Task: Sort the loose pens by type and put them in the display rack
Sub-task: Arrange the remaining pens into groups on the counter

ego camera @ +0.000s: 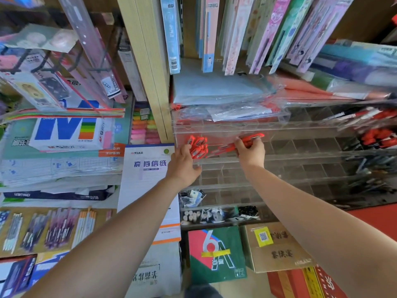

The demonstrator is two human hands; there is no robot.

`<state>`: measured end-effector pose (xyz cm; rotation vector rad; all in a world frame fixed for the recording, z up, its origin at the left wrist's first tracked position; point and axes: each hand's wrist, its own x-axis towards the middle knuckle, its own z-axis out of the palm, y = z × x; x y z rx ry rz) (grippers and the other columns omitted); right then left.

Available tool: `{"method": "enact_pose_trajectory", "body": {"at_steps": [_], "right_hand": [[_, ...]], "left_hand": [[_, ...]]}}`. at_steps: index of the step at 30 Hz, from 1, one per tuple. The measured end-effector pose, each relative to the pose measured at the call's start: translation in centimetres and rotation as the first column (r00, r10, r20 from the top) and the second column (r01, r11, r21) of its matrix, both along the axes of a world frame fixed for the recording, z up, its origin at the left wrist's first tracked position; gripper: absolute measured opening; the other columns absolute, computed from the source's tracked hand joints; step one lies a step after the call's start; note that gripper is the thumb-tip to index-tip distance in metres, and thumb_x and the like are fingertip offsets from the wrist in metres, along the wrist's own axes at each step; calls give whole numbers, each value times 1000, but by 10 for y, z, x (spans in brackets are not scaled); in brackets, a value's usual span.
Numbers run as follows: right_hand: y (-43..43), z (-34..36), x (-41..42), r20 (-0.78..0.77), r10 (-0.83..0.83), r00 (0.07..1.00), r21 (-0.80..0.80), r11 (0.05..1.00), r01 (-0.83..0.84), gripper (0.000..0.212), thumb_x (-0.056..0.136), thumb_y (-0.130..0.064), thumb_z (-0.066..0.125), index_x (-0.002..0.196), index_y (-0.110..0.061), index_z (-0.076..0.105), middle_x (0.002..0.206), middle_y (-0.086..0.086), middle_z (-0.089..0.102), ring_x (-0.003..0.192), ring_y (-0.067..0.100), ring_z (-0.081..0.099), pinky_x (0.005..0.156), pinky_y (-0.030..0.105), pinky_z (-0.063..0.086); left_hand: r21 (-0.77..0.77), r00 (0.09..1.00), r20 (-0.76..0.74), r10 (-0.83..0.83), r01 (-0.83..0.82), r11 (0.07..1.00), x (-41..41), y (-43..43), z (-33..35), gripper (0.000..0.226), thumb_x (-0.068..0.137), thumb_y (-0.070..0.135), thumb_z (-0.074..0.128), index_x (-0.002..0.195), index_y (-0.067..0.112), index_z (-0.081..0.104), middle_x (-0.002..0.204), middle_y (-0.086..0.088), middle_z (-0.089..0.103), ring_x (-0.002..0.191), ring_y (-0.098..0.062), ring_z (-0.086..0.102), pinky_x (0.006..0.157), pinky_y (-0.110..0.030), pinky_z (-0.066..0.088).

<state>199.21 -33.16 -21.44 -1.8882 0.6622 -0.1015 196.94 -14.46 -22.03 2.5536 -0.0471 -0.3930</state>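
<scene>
Step in hand (judged): red pens being fed into the top-left cell of the clear rack (300, 125).

R hand (250, 150) is curled round a few loose red pens (253, 137), held across the rack's upper row, a little right of its left corner. L hand (184, 162) is set at the rack's left edge, fingers reaching to the red bunch (198, 146), which is apparently lodged in the corner cell. Whether the bunch is gripped or only steadied cannot be told, as the fingertips are hidden behind the back of the hand.

To do well:
- Held pens should be turned to face the same way as the bunch, then slid in lengthwise. As held they lie approx. level across the cell fronts and would prob. catch on the dividers.
- The bunch is best pressed aside by the L hand so room is left.
- Only the same type/colour should be admitted to that cell.

Hidden / unclear:
- No. of pens in the R hand can't be counted because of blur.
- Cell walls are hard to trace (clear plastic, glare).
- The rack's right end is cut off by the frame. Dark and red pens are seen there, types not distinguishable.
- The rack's top is covered by plastic-wrapped packs (236, 112), so the back row is not visible.
</scene>
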Motion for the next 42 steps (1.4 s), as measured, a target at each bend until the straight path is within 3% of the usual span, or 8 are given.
{"method": "enact_pose_trajectory", "body": {"at_steps": [5, 10, 15, 19, 26, 32, 39, 42], "right_hand": [[14, -12, 4, -120, 229, 966, -77, 968, -239, 8, 88, -21, 66, 82, -15, 66, 65, -2, 63, 61, 11, 60, 69, 28, 47], [11, -13, 8, -105, 182, 978, -32, 982, -186, 23, 83, -27, 73, 96, -23, 55, 93, 0, 66, 86, 20, 67, 82, 40, 57], [4, -14, 5, -119, 248, 961, 0, 968, -250, 12, 89, -18, 66, 79, -23, 62, 73, 2, 68, 66, 18, 65, 77, 44, 59], [3, -11, 4, -72, 232, 970, -7, 973, -233, 21, 84, -25, 73, 96, -18, 58, 85, -1, 67, 74, 19, 69, 75, 38, 59], [23, 12, -18, 107, 266, 958, -209, 948, -240, 7, 88, -11, 61, 86, -13, 55, 69, -6, 56, 59, 0, 50, 60, 17, 41], [113, 33, -47, 121, 562, 818, -261, 813, -520, 18, 87, -7, 61, 79, -22, 55, 65, -6, 54, 56, 1, 46, 56, 14, 40], [302, 7, -103, -157, 769, 620, -264, 572, -776, 19, 85, -12, 60, 81, -30, 58, 70, -8, 60, 64, 16, 60, 63, 29, 48], [402, -7, -136, -259, 802, 538, -281, 470, -837, 17, 88, -9, 54, 98, -16, 66, 89, 3, 65, 83, 24, 62, 77, 32, 48]], "left_hand": [[-3, 1000, 15, -21, 21, 1000, -1, 1, -6, 74, 87, 29, 66, 141, 6, 22, 141, -15, 32, 125, -31, 38, 103, -39, 38], [48, 1000, 0, -24, 24, 999, 1, 0, -4, 66, 89, 32, 62, 140, 12, 24, 141, -13, 32, 126, -29, 36, 100, -38, 36], [106, 999, -3, -40, 40, 994, 2, -2, -4, 63, 91, 34, 58, 141, 15, 25, 142, -12, 31, 126, -29, 37, 99, -39, 37], [77, 999, -18, -34, 36, 996, 3, 1, -4, 57, 90, 30, 59, 138, 13, 32, 140, -13, 33, 126, -31, 38, 100, -40, 37], [39, 988, 149, 41, -47, 998, -7, 21, 7, 45, 90, 22, 58, 132, 13, 46, 131, -12, 39, 122, -28, 42, 99, -35, 37], [-60, 977, 171, 130, -121, 991, -39, 97, 18, 19, 91, 17, 54, 107, 16, 63, 111, -6, 58, 100, -24, 59, 80, -35, 49], [-19, 979, 84, 188, -187, 982, -131, 287, 1, 17, 86, 14, 53, 91, 16, 69, 99, -10, 64, 95, -29, 62, 78, -37, 50], [-9, 977, -17, 210, -210, 978, -184, 386, -11, 15, 88, 12, 51, 92, 14, 65, 98, -7, 66, 94, -26, 63, 77, -34, 50]]}}
